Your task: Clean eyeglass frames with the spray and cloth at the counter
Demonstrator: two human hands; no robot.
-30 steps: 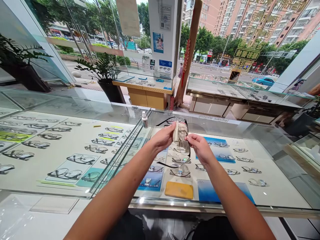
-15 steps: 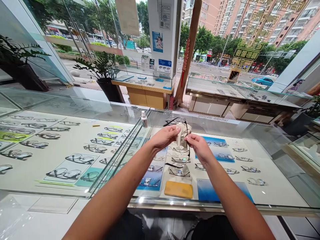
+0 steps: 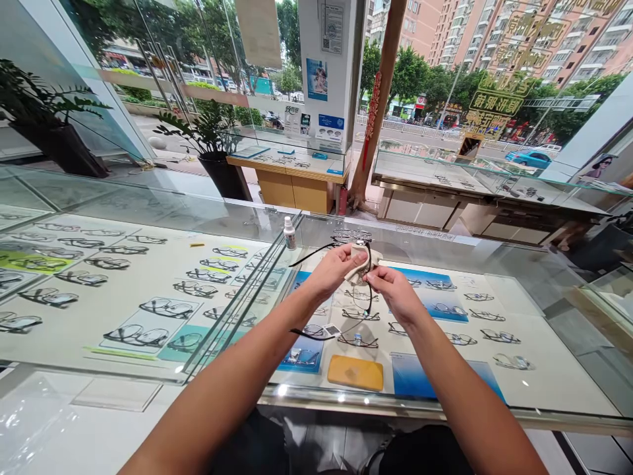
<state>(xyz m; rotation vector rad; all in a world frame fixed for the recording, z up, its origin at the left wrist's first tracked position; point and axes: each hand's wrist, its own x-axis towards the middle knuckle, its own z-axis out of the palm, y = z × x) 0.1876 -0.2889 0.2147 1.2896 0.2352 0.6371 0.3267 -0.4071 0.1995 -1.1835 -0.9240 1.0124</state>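
Both my hands are raised above a glass display counter (image 3: 445,402), meeting in front of me. My left hand (image 3: 336,269) pinches a small beige cloth (image 3: 361,262) wrapped round part of a pair of black-framed glasses (image 3: 366,290). My right hand (image 3: 393,291) grips the same glasses at the frame from the right. One black temple arm sticks out to the left and another hangs down toward the counter. The lens under the cloth is mostly hidden.
A small white bottle (image 3: 289,233) stands on the glass behind my hands. Many glasses lie in rows inside the case, with a yellow pad (image 3: 355,373) near the front. Potted plants (image 3: 217,142), further counters and a street show beyond the windows.
The glasses have turned in my hands, the temple arms swinging out to the left and lower. The cloth has bunched tighter between my fingers, and my view has shifted slightly.
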